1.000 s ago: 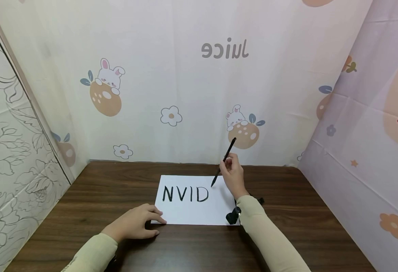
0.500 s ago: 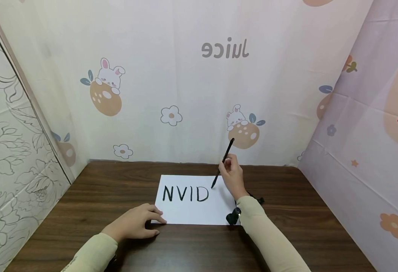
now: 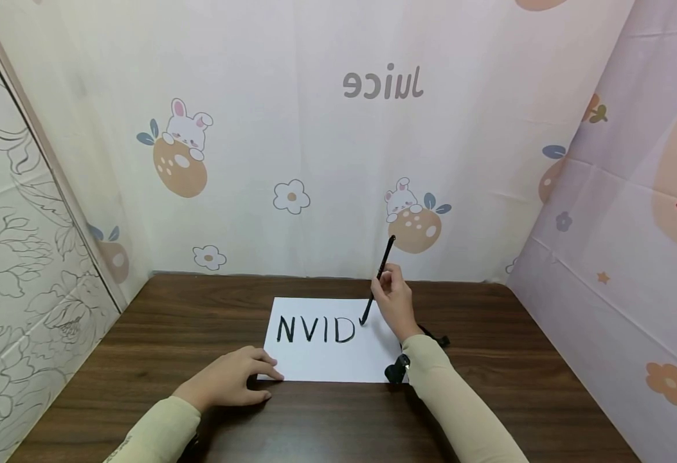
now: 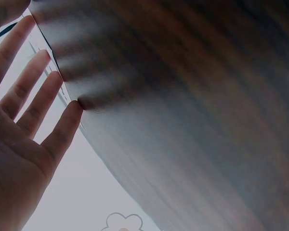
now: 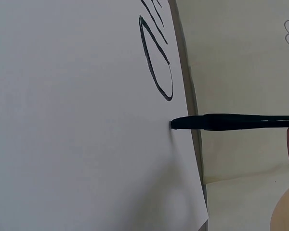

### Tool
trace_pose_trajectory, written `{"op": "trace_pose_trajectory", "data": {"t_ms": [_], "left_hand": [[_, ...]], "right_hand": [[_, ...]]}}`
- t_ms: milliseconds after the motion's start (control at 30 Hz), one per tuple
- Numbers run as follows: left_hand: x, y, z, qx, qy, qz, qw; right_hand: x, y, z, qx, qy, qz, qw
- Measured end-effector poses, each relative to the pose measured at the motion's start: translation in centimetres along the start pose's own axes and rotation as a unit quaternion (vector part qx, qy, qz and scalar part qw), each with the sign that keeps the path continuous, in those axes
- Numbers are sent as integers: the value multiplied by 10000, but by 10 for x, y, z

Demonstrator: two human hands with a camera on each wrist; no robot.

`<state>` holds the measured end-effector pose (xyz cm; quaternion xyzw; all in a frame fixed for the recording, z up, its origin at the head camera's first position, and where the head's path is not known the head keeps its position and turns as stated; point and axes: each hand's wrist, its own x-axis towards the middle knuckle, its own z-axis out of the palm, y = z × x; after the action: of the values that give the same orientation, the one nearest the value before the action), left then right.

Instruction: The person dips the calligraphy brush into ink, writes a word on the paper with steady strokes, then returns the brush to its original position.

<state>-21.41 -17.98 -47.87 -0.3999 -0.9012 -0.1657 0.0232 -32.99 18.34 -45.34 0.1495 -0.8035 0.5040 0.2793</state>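
Note:
A sheet of white paper (image 3: pixel 326 366) lies on the table with the black handwritten letters N, V, I and D across its upper part. My right hand (image 3: pixel 395 299) pinches a slim black brush pen (image 3: pixel 380 273) between thumb and fingers, the pen leaning with its top end away from me. Its tip meets the paper just right of the D, where a short dark mark shows. In the right wrist view, the brush pen (image 5: pixel 236 121) points at the sheet beside the D. Spread and relaxed, my left hand (image 3: pixel 231 379) rests with fingertips on the paper's lower left corner.
The dark wooden table (image 3: pixel 170 334) extends around the paper. Behind it hangs a pale curtain (image 3: pixel 245 161) printed with rabbits and fruit, with further patterned cloth at both sides. A small black wrist device (image 3: pixel 397 370) overlaps the paper's lower right corner.
The brush pen's tip has moved slightly down the paper, and its top end has swung a little left with my right hand. The left hand stays in place.

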Motion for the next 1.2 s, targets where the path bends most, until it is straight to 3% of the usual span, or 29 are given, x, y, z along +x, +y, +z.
{"op": "trace_pose_trajectory", "data": {"t_ms": [1200], "left_hand": [[0, 0, 0, -9, 30, 39, 10000]], "right_hand": [[-5, 1, 1, -117, -245, -163, 9995]]}}
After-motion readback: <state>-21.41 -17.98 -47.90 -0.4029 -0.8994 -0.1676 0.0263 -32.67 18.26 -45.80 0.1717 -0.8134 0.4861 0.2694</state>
